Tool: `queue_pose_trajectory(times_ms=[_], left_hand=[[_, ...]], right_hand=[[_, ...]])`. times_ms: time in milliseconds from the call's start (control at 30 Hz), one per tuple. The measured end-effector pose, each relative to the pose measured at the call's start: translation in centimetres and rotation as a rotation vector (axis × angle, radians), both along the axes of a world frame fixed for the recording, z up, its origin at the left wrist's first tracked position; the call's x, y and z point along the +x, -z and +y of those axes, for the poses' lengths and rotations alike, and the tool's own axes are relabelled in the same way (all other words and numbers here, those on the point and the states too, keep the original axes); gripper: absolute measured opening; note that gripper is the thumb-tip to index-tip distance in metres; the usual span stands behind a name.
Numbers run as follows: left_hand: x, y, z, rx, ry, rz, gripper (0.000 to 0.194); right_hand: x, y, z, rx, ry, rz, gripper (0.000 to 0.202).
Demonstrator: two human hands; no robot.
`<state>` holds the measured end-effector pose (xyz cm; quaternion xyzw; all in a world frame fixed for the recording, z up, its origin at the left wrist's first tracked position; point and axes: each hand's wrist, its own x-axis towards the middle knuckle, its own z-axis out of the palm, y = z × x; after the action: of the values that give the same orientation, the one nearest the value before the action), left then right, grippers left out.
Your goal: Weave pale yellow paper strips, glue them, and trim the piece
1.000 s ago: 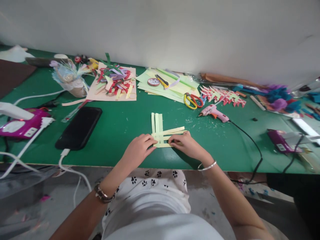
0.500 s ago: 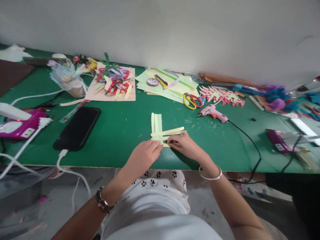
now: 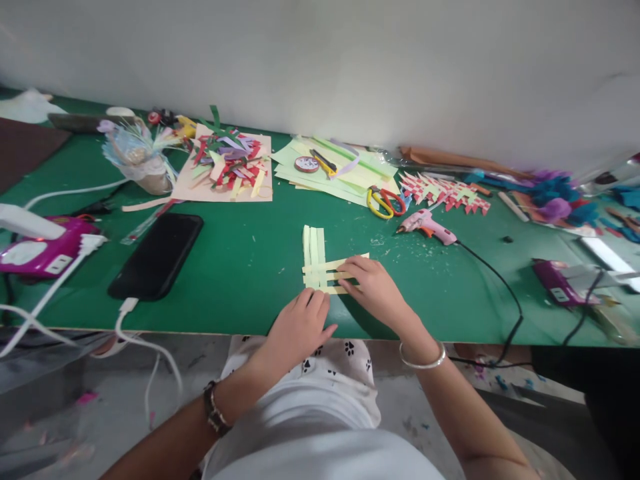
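Note:
Pale green paper strips [image 3: 314, 245] stand side by side on the green table, crossed near their lower ends by several pale yellow paper strips [image 3: 334, 265] that run to the right. My left hand [image 3: 299, 323] lies at the lower edge of the crossing, its fingertips on the paper and its thumb stretched out to the side. My right hand [image 3: 373, 287] rests over the yellow strips with its fingers apart, touching them and covering part of their right ends.
Behind lie scissors [image 3: 383, 202], a pink glue gun [image 3: 427, 225] with a black cord, paper sheets with a cutter [image 3: 324, 163], and a woven red-and-white paper piece [image 3: 445, 192]. At left are a black phone [image 3: 156, 257] and a magenta power strip [image 3: 50, 250]. Loose strips [image 3: 233, 163] are heaped at the back left.
My left hand has slid down to the lower edge of the strips, its thumb now spread. My right hand has shifted slightly and opened out over the yellow strips.

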<state>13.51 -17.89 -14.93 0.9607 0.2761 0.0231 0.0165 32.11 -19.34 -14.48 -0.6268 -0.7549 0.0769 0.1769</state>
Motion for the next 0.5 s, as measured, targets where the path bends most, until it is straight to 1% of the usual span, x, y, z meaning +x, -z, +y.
queue_pose_trajectory(times_ms=[100,300,400,500], left_hand=[[0.2,-0.1,0.0,0.005,0.000,0.008,0.035],[0.1,0.0,-0.1,0.026,-0.007,0.008,0.034],[0.0,0.2,-0.3,0.033,-0.034,-0.027,0.039],[-0.2,0.4,-0.4,0.049,-0.070,-0.057,0.042]], right_hand=[[-0.7,0.2,0.1,-0.070,0.032,-0.083,0.023],[-1.1,-0.3,0.7,-0.168,0.046,-0.090,0.022],[-0.8,-0.3,0.9,-0.164,0.024,-0.106,0.020],[-0.7,0.0,1.1,-0.110,-0.017,-0.171,0.023]])
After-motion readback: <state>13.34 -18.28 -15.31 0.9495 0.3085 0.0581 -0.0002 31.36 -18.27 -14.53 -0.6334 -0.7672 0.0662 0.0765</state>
